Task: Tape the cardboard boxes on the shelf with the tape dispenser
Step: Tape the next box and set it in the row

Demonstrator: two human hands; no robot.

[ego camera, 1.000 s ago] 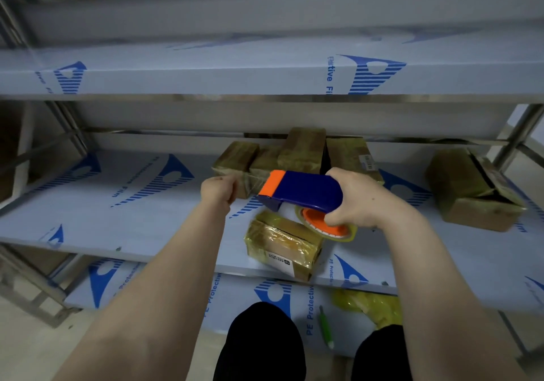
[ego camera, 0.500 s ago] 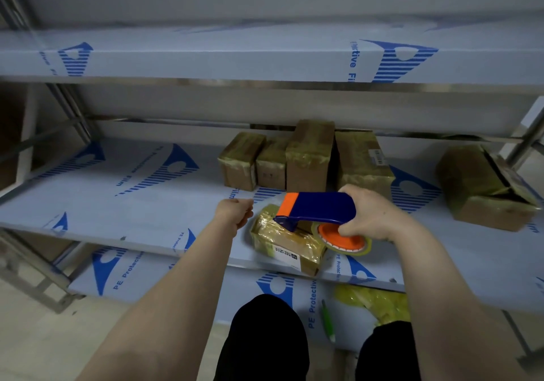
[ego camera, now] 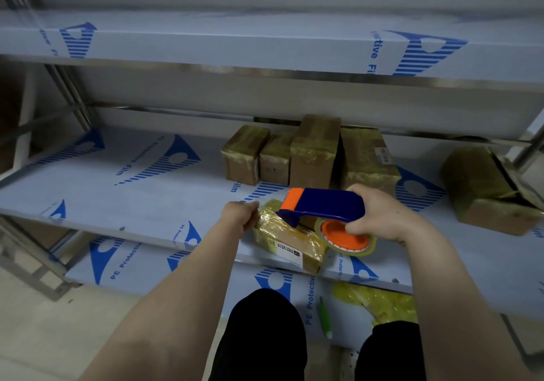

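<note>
1. The tape dispenser (ego camera: 323, 204) hides part of the near box (ego camera: 290, 245) at the shelf (ego camera: 123, 204) edge. The left hand (ego camera: 240, 215) is curled beside it, fingers turned away — whether they pinch anything, I cannot tell.
2. The right hand (ego camera: 379, 215) grips the tape dispenser, low over that box.

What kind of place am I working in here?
Probably a stockroom or packing area: metal shelving covered in blue-printed protective film, a row of taped cardboard boxes on the middle shelf, and a tape dispenser gripped by the right hand over another box.
</note>
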